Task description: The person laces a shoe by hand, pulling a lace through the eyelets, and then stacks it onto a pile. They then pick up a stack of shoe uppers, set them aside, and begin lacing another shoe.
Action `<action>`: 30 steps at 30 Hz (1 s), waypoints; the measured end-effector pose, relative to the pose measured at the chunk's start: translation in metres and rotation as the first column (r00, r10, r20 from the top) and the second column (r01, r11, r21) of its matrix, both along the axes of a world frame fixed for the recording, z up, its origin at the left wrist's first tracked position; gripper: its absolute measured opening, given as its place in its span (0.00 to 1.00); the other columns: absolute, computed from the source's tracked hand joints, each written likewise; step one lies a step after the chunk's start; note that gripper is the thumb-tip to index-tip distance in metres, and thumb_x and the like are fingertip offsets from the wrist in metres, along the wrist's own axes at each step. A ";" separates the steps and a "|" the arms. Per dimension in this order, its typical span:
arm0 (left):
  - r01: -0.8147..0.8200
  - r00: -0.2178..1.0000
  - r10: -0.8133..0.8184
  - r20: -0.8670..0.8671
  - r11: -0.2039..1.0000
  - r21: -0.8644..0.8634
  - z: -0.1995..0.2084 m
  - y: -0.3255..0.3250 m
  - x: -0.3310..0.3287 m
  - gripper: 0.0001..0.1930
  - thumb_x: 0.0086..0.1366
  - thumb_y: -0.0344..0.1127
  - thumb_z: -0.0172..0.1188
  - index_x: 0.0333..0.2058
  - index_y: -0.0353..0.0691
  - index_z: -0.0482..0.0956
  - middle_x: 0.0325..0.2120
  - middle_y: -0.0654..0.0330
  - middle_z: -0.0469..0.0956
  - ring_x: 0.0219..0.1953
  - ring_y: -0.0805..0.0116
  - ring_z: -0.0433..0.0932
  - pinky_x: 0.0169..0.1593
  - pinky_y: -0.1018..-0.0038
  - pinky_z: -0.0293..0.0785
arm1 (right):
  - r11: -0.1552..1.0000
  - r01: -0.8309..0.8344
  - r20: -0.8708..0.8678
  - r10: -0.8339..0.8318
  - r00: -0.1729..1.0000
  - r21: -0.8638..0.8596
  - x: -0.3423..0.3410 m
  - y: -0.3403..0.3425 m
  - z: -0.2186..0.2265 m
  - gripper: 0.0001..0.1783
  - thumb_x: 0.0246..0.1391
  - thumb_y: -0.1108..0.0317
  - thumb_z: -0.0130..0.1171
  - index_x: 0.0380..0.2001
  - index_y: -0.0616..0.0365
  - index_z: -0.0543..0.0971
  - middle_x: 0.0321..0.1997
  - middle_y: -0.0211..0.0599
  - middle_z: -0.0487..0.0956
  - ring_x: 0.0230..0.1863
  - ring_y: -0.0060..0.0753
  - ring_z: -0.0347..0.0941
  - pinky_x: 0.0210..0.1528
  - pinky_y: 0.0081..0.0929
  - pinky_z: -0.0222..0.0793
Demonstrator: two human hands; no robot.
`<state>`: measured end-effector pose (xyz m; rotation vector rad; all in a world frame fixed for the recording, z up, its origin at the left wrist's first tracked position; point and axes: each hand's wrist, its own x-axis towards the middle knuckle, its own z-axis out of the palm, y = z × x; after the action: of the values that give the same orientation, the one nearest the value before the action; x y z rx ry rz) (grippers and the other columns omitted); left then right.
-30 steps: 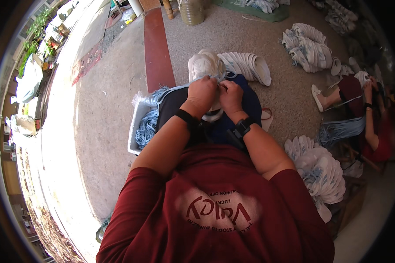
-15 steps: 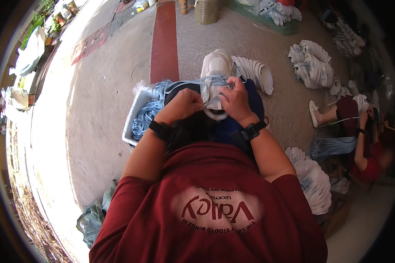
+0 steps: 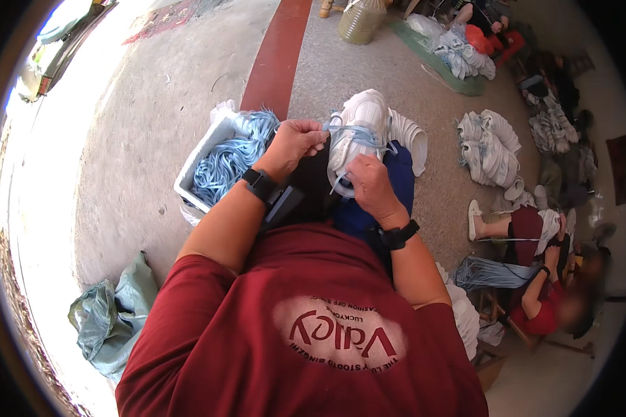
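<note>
A white sneaker (image 3: 364,110) rests on my lap, its toe pointing away from me. Light blue shoelace (image 3: 358,134) runs across its eyelets. At the shoe's left side my left hand (image 3: 300,142) is closed, thumb and fingers pinching the lace. My right hand (image 3: 374,182) bends over the near end of the shoe by its tongue, fingers pressed together; what lies between them is hidden. Left of my lap, a white box (image 3: 183,182) holds a tangle of light blue laces (image 3: 219,170). More white shoes (image 3: 412,142) lie nested just beyond my right knee.
Piles of white shoes (image 3: 489,147) stand on the floor to the right. A person in red (image 3: 535,309) sits there beside a bundle of blue laces (image 3: 494,273). A green sack (image 3: 111,320) lies at lower left. A yellowish container (image 3: 362,21) stands ahead.
My right hand has moved back from the laces toward the shoe's near end. My left hand has moved forward to pinch the lace at the shoe's left. The view has shifted.
</note>
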<state>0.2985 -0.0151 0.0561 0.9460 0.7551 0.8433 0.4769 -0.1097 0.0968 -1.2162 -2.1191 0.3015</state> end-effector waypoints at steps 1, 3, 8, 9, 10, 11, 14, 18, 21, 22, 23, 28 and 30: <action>0.016 1.000 -0.015 0.007 1.000 -0.023 -0.003 0.000 0.006 0.02 0.58 0.28 0.60 0.29 0.36 0.78 0.20 0.68 0.75 0.19 0.83 0.70 0.24 0.88 0.66 | 1.000 -0.003 0.004 0.003 1.000 -0.004 -0.001 0.001 -0.002 0.02 0.42 0.77 0.52 0.20 0.60 0.70 0.22 0.45 0.71 0.29 0.51 0.67 0.32 0.40 0.63; 0.045 0.998 -0.042 0.044 0.998 -0.054 -0.006 -0.001 0.017 0.03 0.57 0.26 0.59 0.31 0.35 0.78 0.22 0.66 0.76 0.21 0.81 0.73 0.27 0.88 0.71 | 0.999 0.027 0.050 -0.028 0.998 0.017 0.001 0.007 -0.008 0.01 0.43 0.76 0.53 0.21 0.60 0.71 0.22 0.45 0.72 0.28 0.53 0.69 0.32 0.42 0.64; -0.026 0.998 0.027 0.054 1.000 -0.009 -0.015 0.009 0.046 0.03 0.55 0.21 0.58 0.30 0.33 0.77 0.23 0.64 0.76 0.22 0.80 0.74 0.28 0.85 0.73 | 0.944 0.326 0.019 -0.325 0.946 -0.055 0.010 0.016 -0.024 0.04 0.42 0.74 0.58 0.25 0.62 0.75 0.25 0.47 0.76 0.27 0.51 0.72 0.31 0.36 0.67; -0.086 0.996 0.086 0.030 0.996 -0.020 -0.016 0.011 0.051 0.03 0.53 0.20 0.58 0.28 0.32 0.76 0.22 0.63 0.76 0.20 0.79 0.73 0.26 0.84 0.71 | 0.928 0.370 0.030 -0.369 0.929 -0.041 0.010 0.019 -0.025 0.05 0.43 0.72 0.58 0.25 0.62 0.75 0.26 0.48 0.77 0.27 0.50 0.73 0.30 0.35 0.68; -0.145 0.989 0.145 0.006 0.989 -0.030 -0.017 0.012 0.054 0.04 0.51 0.18 0.58 0.26 0.31 0.75 0.20 0.62 0.75 0.19 0.77 0.71 0.23 0.83 0.69 | 0.928 0.369 0.031 -0.368 0.929 -0.043 0.010 0.020 -0.026 0.05 0.43 0.72 0.58 0.25 0.62 0.75 0.26 0.48 0.77 0.27 0.50 0.73 0.30 0.35 0.68; -0.146 0.989 0.146 0.005 0.989 -0.032 -0.019 0.013 0.054 0.04 0.51 0.18 0.58 0.26 0.31 0.75 0.20 0.62 0.75 0.19 0.77 0.71 0.23 0.83 0.69 | 0.921 0.381 -0.001 -0.382 0.924 -0.083 0.010 0.022 -0.027 0.05 0.44 0.72 0.58 0.26 0.62 0.76 0.25 0.48 0.77 0.27 0.48 0.74 0.30 0.34 0.68; -0.088 0.996 0.089 -0.012 0.996 0.032 -0.026 0.014 0.053 0.03 0.55 0.21 0.58 0.29 0.33 0.77 0.22 0.62 0.76 0.22 0.79 0.74 0.28 0.85 0.73 | 0.913 0.379 -0.008 -0.385 0.923 -0.150 0.004 0.022 -0.017 0.07 0.46 0.69 0.56 0.28 0.61 0.77 0.25 0.49 0.77 0.28 0.50 0.74 0.31 0.38 0.68; -0.077 0.997 0.077 0.000 0.996 0.045 -0.022 0.010 0.055 0.03 0.53 0.21 0.58 0.28 0.33 0.77 0.21 0.63 0.76 0.21 0.78 0.73 0.27 0.84 0.71 | 0.852 0.379 0.022 -0.399 0.917 -0.360 0.010 0.026 -0.013 0.10 0.48 0.66 0.52 0.32 0.59 0.78 0.27 0.51 0.77 0.31 0.54 0.74 0.33 0.42 0.69; -0.108 0.965 0.167 -0.201 0.955 0.275 -0.019 0.005 0.061 0.03 0.50 0.22 0.60 0.26 0.34 0.77 0.20 0.64 0.76 0.21 0.78 0.73 0.26 0.81 0.70 | 0.901 0.419 -0.028 -0.424 0.905 -0.116 0.011 0.031 -0.026 0.11 0.48 0.68 0.49 0.33 0.58 0.78 0.26 0.51 0.77 0.30 0.55 0.74 0.33 0.44 0.69; -0.102 0.893 0.281 -0.352 0.888 0.449 -0.017 0.003 0.062 0.04 0.48 0.23 0.62 0.25 0.34 0.77 0.19 0.64 0.76 0.21 0.78 0.73 0.26 0.80 0.70 | 0.900 0.419 -0.028 -0.425 0.905 -0.117 0.010 0.031 -0.026 0.11 0.48 0.68 0.49 0.33 0.58 0.78 0.26 0.51 0.77 0.30 0.55 0.74 0.33 0.44 0.69; -0.101 0.893 0.280 -0.353 0.888 0.449 -0.017 0.003 0.061 0.04 0.48 0.23 0.62 0.25 0.34 0.77 0.19 0.64 0.76 0.21 0.78 0.73 0.26 0.80 0.70 | 0.890 0.442 0.058 -0.439 0.897 -0.111 0.010 0.030 -0.027 0.12 0.47 0.70 0.48 0.34 0.57 0.78 0.26 0.52 0.77 0.30 0.55 0.74 0.33 0.44 0.69; 0.019 0.738 0.349 -0.577 0.844 0.535 -0.013 0.004 0.056 0.07 0.49 0.33 0.62 0.24 0.36 0.77 0.18 0.55 0.77 0.20 0.64 0.76 0.29 0.71 0.72 | 0.863 0.489 0.226 -0.456 0.861 -0.124 0.004 0.029 -0.020 0.15 0.45 0.74 0.46 0.36 0.56 0.78 0.26 0.53 0.77 0.31 0.55 0.74 0.35 0.45 0.69; 0.121 0.669 0.371 -0.644 0.801 0.586 -0.005 -0.004 0.057 0.09 0.51 0.36 0.60 0.25 0.35 0.77 0.20 0.52 0.77 0.23 0.58 0.76 0.32 0.68 0.73 | 0.860 0.496 0.186 -0.471 0.862 -0.118 0.006 0.030 -0.022 0.15 0.45 0.73 0.47 0.36 0.56 0.79 0.26 0.53 0.77 0.31 0.54 0.74 0.35 0.45 0.69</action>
<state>0.3552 -0.0192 0.0513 1.8934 1.3177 0.8269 0.4829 -0.0793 0.0747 -1.8719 -1.8481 0.1570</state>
